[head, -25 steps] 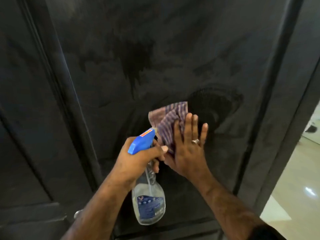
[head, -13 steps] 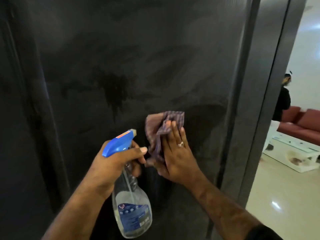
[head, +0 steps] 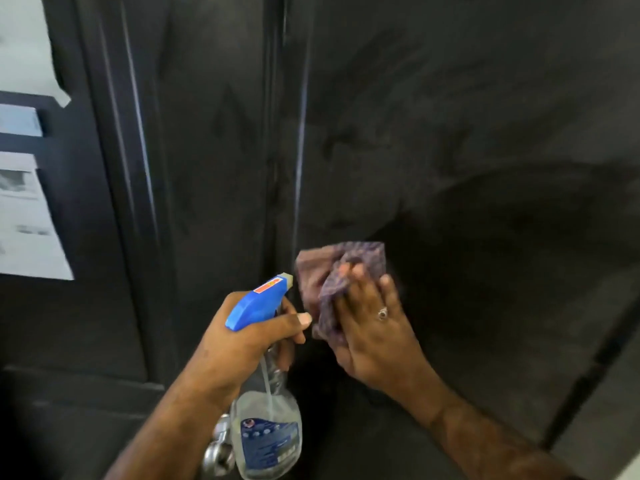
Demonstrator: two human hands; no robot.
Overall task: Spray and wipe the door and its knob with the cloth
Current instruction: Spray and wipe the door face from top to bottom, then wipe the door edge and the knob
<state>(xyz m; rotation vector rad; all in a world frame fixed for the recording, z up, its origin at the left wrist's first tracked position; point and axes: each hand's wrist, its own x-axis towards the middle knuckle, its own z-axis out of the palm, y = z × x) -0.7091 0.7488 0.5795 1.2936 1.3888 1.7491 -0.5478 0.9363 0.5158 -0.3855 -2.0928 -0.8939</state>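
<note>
Against the dark matte door (head: 450, 133), her flat right hand (head: 374, 327) presses the bunched purple cloth (head: 341, 271), while her left hand (head: 242, 334) grips the blue-headed clear spray bottle (head: 266, 410), which could knock the silver knob (head: 218, 452) just beside it.

The dark door (head: 450, 133) carried everything here, its panel streaked with smeared wet patches. A crumpled purple cloth (head: 341, 271) lay pressed flat against it near the panel's left edge, and a metal knob (head: 218, 452) stood out near the door's lower edge.
</note>
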